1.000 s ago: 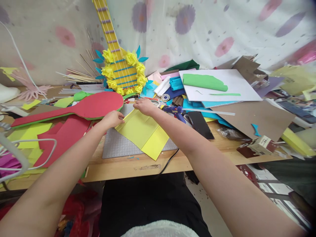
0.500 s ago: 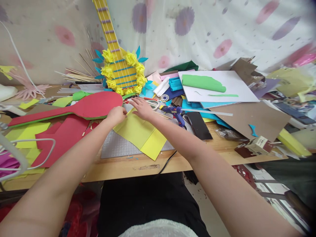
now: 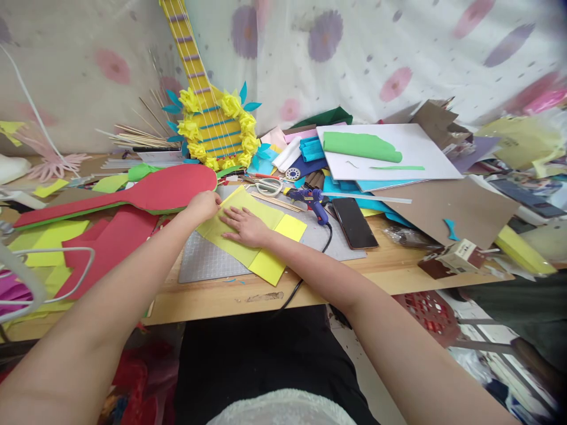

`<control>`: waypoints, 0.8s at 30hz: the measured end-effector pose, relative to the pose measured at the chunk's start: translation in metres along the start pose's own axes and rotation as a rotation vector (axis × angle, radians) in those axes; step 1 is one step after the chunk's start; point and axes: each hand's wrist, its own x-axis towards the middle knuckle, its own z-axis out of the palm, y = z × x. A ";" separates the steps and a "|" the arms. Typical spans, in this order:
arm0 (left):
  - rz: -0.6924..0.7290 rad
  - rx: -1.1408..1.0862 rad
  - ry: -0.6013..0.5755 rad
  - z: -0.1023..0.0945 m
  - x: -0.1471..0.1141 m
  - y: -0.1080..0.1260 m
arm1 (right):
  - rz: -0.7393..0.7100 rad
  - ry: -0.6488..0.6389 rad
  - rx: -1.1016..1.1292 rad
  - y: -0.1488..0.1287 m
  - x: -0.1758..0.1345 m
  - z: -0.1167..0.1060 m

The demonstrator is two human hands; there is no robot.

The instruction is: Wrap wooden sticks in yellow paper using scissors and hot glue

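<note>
A sheet of yellow paper, paler over its left and middle and brighter along its right side, lies on a grey cutting mat. My left hand is closed at its upper left edge, the fingertips pinched on the paper beside the red guitar-shaped cutout. Flat on the middle of the sheet rests my right hand, fingers spread. Just beyond the paper are white-handled scissors and thin wooden sticks. A blue glue gun lies to the right, holding a long clear glue stick.
The red cutout with green edging lies left over red and yellow sheets. A yellow guitar model trimmed with paper flowers leans at the back. Right of the mat are a black phone, a white board with green paper, and brown cardboard.
My right hand has moved from the paper's far corner down onto its middle and flattened there. The left hand stays at the edge. The paper's right side has shifted slightly outward.
</note>
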 end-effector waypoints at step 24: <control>-0.037 -0.037 0.067 0.008 -0.002 -0.001 | -0.043 0.003 -0.031 0.001 0.000 0.004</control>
